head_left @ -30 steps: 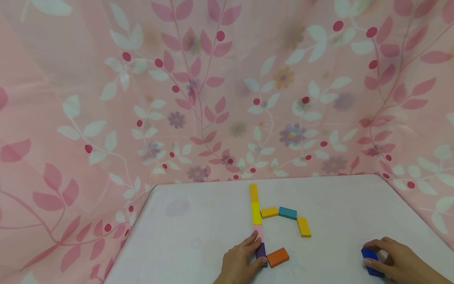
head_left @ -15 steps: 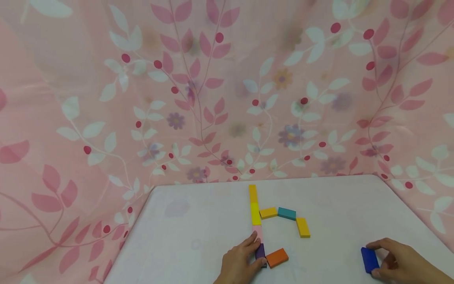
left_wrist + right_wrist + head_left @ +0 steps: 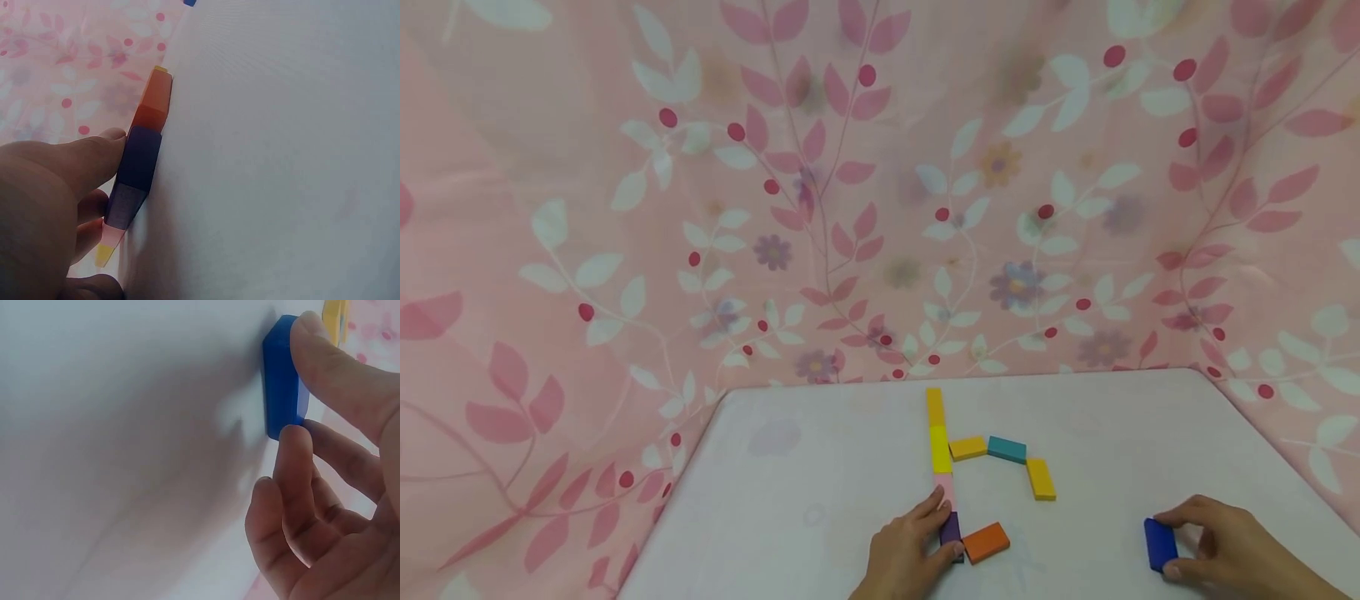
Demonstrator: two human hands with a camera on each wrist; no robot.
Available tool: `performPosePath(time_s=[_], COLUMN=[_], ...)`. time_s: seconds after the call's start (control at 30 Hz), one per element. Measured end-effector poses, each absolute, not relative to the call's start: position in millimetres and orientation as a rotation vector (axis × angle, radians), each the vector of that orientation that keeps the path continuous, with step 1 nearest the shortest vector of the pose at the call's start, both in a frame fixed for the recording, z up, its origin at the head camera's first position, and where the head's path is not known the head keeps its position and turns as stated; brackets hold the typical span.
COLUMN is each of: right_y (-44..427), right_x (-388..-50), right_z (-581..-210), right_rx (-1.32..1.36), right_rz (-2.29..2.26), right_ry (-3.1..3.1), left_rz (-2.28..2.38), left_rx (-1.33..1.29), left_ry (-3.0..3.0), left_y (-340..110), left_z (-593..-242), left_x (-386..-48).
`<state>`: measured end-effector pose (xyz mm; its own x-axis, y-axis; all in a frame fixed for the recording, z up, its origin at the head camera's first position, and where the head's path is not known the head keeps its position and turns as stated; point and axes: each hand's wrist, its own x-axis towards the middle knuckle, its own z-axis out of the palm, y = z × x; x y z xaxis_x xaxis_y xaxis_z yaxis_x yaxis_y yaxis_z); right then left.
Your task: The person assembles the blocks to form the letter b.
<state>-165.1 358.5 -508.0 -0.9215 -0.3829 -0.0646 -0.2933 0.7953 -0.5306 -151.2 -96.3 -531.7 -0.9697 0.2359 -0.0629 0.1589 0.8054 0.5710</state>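
My right hand [image 3: 1213,542] pinches a blue block [image 3: 1161,544] by its two ends, thumb at the near end and fingers at the far end. In the right wrist view the blue block [image 3: 282,378] sits low at the tabletop; whether it touches is unclear. My left hand [image 3: 906,546] holds a dark purple block [image 3: 951,530] with the thumb at its near end. Its index fingertip lies on the pink block [image 3: 943,482] beyond. An orange block [image 3: 986,542] touches the purple one's right side. The left wrist view shows the purple block [image 3: 140,159] under the thumb.
A bright yellow block [image 3: 940,450] and an amber block [image 3: 936,407] continue the column away from me. From it a curve of a yellow block [image 3: 967,448], a teal block [image 3: 1007,449] and another yellow block [image 3: 1041,479] bends right on the white table [image 3: 775,517]. Floral cloth [image 3: 880,208] hangs behind.
My right hand has shifted its grip to the blue block's ends and moved it slightly left, turning it a little more upright in view. The left hand and other blocks stay put.
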Motion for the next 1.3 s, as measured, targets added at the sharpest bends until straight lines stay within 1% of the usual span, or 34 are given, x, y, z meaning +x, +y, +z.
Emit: performPosePath(time_s=[0.07,0.3,0.53,0.8,1.13,1.3], right_y=[351,321,308,273,238,225], right_x=[-166,-174,-175,-180,-177,-177], right_z=[-506,-500,-499,-496,-492,-491], right_rx=[-0.520,-0.204,-0.355,-0.206,-0.198,-0.235], right_rz=[-0.768,-0.691,-0.669,-0.632,-0.600,-0.566], right_ry=[2.825,2.779,2.889,2.845,2.871,2.892], left_rz=[0.890,0.887,0.889,0.890,0.890,0.890], left_rx=[0.314,0.305,0.290,0.273,0.284,0.296], left_ry=[2.864,2.867,2.860,2.853,2.850,2.850], left_y=[-96,-95,-95,-95,-95,-96], left_z=[-532,-530,-532,-532,-532,-532], left_x=[-152,-152,-154,-155,-152,-151])
